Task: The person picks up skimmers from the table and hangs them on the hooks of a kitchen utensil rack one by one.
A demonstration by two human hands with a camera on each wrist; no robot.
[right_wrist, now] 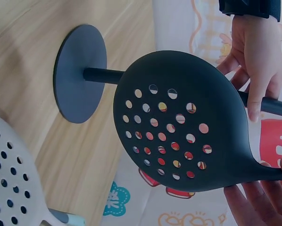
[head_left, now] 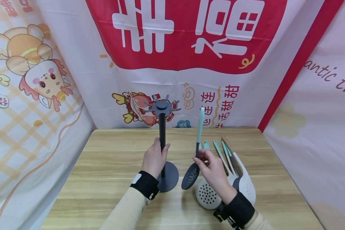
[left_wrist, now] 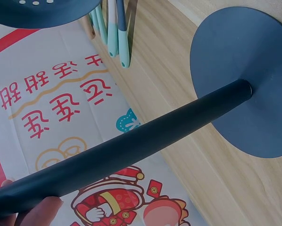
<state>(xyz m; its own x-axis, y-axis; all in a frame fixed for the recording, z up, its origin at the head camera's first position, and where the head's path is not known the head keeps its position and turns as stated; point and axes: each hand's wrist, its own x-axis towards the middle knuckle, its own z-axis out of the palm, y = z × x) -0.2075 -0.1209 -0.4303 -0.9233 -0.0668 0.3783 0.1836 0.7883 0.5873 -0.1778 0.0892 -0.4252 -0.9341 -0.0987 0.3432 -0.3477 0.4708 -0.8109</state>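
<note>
Your left hand (head_left: 154, 158) was wrapped around the dark pole of the utensil stand (head_left: 162, 140), which stood upright on its round base near the middle of the wooden surface (head_left: 103, 166). Your right hand (head_left: 214, 171) pinched the neck of a dark slotted skimmer (head_left: 191, 175), just right of the stand's base, its teal handle pointing up and its perforated bowl hanging low. Behind that hand, a white perforated holder (head_left: 247, 187) lay on the surface with more teal-handled utensils (head_left: 222, 151).

light: bright, even | shadows: soft | focus: sharp | edges: wide-angle bowing
</note>
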